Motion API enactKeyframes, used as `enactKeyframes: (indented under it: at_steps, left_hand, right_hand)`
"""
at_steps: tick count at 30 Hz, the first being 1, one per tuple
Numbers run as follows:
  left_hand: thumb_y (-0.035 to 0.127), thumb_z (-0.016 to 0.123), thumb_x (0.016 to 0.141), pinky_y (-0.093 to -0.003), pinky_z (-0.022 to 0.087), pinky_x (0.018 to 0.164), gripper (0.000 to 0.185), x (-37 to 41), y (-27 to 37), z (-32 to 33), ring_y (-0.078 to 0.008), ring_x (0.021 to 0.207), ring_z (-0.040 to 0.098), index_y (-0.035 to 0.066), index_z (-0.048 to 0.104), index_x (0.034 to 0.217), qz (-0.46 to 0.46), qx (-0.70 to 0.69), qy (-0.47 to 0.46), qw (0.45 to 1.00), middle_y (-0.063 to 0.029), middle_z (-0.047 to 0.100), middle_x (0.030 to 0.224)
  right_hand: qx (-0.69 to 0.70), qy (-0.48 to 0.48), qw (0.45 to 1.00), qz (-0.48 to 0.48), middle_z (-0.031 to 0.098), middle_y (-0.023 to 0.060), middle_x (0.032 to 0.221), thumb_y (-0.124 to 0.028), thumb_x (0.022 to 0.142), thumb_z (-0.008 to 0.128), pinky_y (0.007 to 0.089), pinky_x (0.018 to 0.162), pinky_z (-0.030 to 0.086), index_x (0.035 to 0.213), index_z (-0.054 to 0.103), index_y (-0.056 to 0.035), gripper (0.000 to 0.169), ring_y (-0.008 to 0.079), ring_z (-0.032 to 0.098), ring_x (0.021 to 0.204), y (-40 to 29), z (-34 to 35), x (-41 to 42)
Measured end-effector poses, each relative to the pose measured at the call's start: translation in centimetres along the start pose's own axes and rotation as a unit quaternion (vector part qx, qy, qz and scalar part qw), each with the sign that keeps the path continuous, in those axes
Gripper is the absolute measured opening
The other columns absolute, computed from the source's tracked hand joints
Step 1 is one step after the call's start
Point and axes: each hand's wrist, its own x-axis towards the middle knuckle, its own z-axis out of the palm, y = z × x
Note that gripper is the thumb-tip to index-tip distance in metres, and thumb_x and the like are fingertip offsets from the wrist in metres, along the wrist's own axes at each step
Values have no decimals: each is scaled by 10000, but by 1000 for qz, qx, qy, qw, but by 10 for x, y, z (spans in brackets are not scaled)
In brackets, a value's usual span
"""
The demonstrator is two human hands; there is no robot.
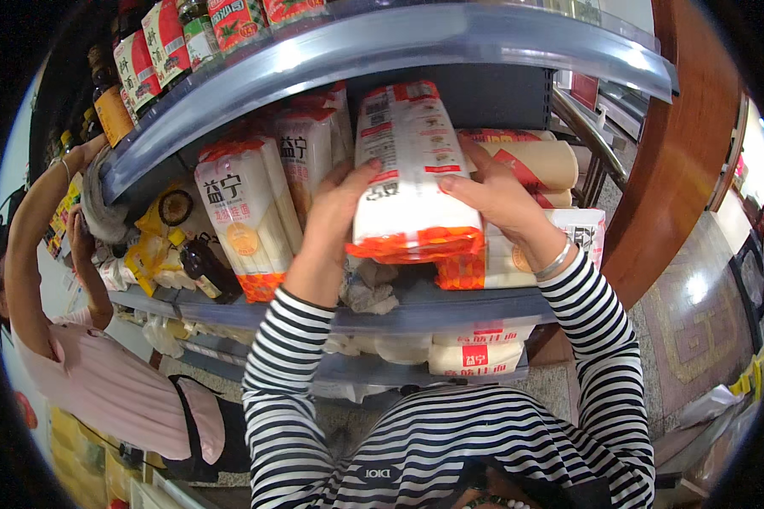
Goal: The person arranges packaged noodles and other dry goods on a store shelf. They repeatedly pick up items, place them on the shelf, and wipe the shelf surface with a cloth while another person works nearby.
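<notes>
Between my two hands is a white plastic pack of dried noodles (414, 172) with red-orange ends, back label up. My left hand (337, 223) grips its left side, and my right hand (503, 194) grips its right side with the thumb on top. The pack is held over the middle shelf (420, 305). Left of it, more noodle packs (242, 216) stand upright on the shelf. A further noodle pack (503, 267) lies flat below my right wrist, partly hidden by it. A crumpled grey cloth (372, 286) sits beneath the held pack.
Rolled noodle bundles (541, 165) lie at the back right. Overhead runs the upper shelf's edge (382, 38), holding bottles and pouches. A dark bottle (207, 267) leans at the left. A co-worker in pink (121, 394) reaches to the shelves with a grey cloth (102, 197). A wooden post (687, 146) borders the right.
</notes>
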Motion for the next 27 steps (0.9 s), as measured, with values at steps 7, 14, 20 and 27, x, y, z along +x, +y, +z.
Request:
enactKeyframes:
  at_steps: [7, 14, 20, 27]
  left_hand:
    - [232, 580, 856, -284, 487, 698, 344, 9, 4, -43, -182, 805, 630, -38, 591, 1068, -49, -21, -13, 999, -132, 653, 940]
    - [234, 527, 892, -322, 514, 734, 323, 22, 11, -67, -210, 831, 639, -21, 587, 1080, -99, 21, -18, 995, -140, 652, 975]
    - [262, 516, 909, -356, 538, 777, 334, 23, 8, -60, -219, 855, 653, -4, 573, 1103, -134, 86, 0, 987, -139, 652, 1000]
    - [310, 345, 962, -379, 583, 689, 380, 30, 4, -62, -246, 892, 656, 43, 498, 1185, -168, 65, 13, 984, -134, 622, 1080]
  right_hand:
    - [66, -47, 996, 35, 429, 245, 1293, -302, 812, 637, 283, 851, 466, 1411, 161, 57, 845, 240, 521, 1099, 0, 40, 14]
    - [152, -70, 974, 150, 512, 185, 1209, -312, 829, 613, 317, 705, 528, 1436, 118, -3, 843, 198, 592, 955, -6, 53, 8]
    - [203, -53, 951, 228, 552, 143, 1168, -316, 867, 578, 301, 641, 549, 1418, 203, -47, 719, 161, 625, 895, 6, 53, 15]
    - [154, -129, 940, 276, 612, 61, 1078, -574, 925, 277, 375, 761, 521, 1262, 439, -148, 567, 208, 625, 886, 8, 41, 27]
